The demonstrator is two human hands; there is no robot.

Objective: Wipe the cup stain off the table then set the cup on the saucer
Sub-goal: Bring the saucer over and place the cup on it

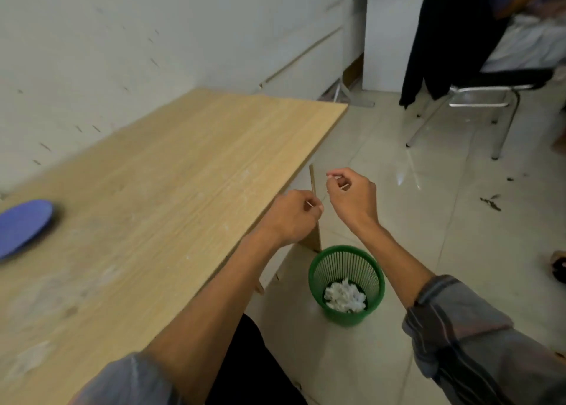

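The blue saucer point(23, 225) lay at the table's point(171, 171) left edge, well apart from both hands. The left hand point(291, 217) and right hand point(352, 196) hung loosely curled past the table's right edge, above a green bin point(346, 285) holding crumpled tissue point(345, 297); whether they pinched anything was unclear.

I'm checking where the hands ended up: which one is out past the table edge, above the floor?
The right hand. It hangs over the tiled floor, beyond the green bin, while the left hand sits over the table edge.
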